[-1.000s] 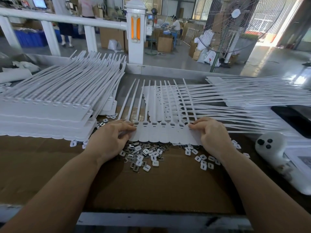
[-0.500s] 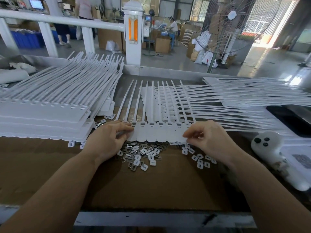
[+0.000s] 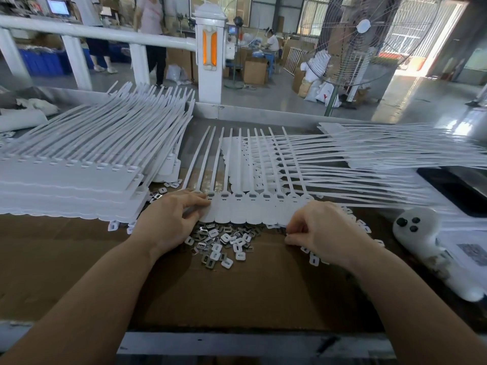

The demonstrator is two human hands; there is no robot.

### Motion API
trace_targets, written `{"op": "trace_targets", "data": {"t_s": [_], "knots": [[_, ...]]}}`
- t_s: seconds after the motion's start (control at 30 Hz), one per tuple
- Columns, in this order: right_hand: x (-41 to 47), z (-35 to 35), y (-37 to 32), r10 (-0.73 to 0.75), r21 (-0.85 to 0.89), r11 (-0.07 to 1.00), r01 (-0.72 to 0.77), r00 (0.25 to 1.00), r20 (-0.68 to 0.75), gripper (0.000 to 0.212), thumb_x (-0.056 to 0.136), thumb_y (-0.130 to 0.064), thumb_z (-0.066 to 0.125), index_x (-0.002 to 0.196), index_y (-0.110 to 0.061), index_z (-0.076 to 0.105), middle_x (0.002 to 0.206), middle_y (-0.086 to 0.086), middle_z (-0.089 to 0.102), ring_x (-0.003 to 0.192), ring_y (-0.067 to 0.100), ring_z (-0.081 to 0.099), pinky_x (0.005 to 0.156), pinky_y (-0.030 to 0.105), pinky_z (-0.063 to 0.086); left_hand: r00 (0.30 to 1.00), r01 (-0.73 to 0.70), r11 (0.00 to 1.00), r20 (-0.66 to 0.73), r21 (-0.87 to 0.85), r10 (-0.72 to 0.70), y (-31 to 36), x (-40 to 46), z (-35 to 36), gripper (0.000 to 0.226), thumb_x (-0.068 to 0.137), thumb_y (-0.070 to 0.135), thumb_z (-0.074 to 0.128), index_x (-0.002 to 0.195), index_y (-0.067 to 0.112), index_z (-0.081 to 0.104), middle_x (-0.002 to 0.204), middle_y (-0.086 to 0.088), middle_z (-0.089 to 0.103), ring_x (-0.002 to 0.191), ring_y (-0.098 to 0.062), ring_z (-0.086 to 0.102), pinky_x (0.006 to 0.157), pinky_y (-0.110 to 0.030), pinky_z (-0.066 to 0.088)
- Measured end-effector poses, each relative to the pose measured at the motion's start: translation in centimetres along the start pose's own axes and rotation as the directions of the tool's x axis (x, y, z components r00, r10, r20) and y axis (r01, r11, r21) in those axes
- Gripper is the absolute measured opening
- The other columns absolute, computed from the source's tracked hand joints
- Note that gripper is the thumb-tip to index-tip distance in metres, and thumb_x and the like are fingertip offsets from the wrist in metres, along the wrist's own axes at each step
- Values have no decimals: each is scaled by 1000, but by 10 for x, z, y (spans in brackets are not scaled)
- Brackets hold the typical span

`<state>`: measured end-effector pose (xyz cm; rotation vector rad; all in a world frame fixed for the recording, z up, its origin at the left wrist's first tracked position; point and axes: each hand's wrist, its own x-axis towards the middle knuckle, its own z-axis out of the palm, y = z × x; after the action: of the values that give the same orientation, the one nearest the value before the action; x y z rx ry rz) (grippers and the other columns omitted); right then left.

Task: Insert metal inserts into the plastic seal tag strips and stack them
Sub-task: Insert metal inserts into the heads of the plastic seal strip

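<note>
A joined strip of white seal tags (image 3: 253, 209) lay flat on the brown cardboard (image 3: 237, 285) that covered the workbench, near the middle, its flat tag ends toward the person and its thin tails fanned out toward the far edge. The left hand (image 3: 168, 222) rested on the strip's left end, its fingers (image 3: 195, 204) stretched nearly straight and close together, pressing the plastic down. The right hand (image 3: 324, 230) sat at the strip's right end near the front edge of the tags, fingers curled and fingertips drawn together in a pinch; whether they held an insert or the tag's edge could not be told. A loose heap of small metal inserts (image 3: 224, 241) lay on the cardboard just in front of the strip, between the two hands, with a few more scattered under the right hand. A tall stack of finished strips (image 3: 73, 185) stood toward the left edge. More strips (image 3: 395, 154) lay crosswise toward the right edge, some under the working strip's tails. A white handheld controller (image 3: 419, 230) lay near the right edge.
</note>
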<state>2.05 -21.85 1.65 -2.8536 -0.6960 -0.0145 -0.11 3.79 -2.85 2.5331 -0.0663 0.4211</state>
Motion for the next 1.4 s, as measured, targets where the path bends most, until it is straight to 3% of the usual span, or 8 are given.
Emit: {"op": "trace_targets", "data": {"t_s": [0.2,0.3,0.4,0.6,0.93,1.1,1.4], "knots": [[-3,2,6,27,84,996,-23,999,-40,10,86,-26,64,93,-25,71,77,-20,54,72,-5,53,69,9,43,1000,4,1000,2,-2,-4,0,0,0,29,89,17,59,114,30,64,130,16,54,125,1,39,99,-12,20],[-3,1,9,44,134,991,-27,991,-126,7,89,-24,60,87,-29,65,79,-20,55,75,-3,53,72,14,45,1000,6,1000,3,0,-6,0,0,0,28,89,19,59,114,31,64,130,17,54,125,0,39,99,-13,21],[4,-2,16,93,189,981,-45,962,-256,8,91,-21,57,92,-23,65,88,-11,61,83,5,56,79,22,45,1000,9,1000,2,0,-9,0,0,0,28,89,20,59,114,32,64,130,17,54,125,0,39,99,-13,20],[27,4,14,97,178,984,-17,886,-453,12,91,-15,58,98,-10,67,89,-1,66,83,13,57,79,24,44,1000,12,1000,-3,10,-12,-3,1,1,27,89,20,59,113,34,64,129,19,54,125,1,38,99,-14,21],[52,21,7,31,45,999,-14,919,-394,17,94,-13,51,101,-9,66,99,5,67,93,20,59,84,34,46,1000,-19,1000,-24,-4,19,-5,1,3,27,88,19,61,111,33,66,127,19,55,112,12,34,98,-10,22],[51,25,9,-18,-40,999,3,925,-379,16,92,-8,51,97,-8,66,95,5,65,90,21,56,80,35,46,1000,-9,1000,-21,-3,9,-4,1,3,27,88,20,61,111,33,66,127,19,55,121,5,39,98,-11,23],[49,27,10,-34,-42,999,20,924,-382,16,93,-11,51,93,-6,66,91,6,63,89,23,55,80,37,46,1000,3,1000,-6,6,-3,-2,1,2,27,89,21,60,112,33,65,128,19,54,126,1,39,100,-13,22]]}}
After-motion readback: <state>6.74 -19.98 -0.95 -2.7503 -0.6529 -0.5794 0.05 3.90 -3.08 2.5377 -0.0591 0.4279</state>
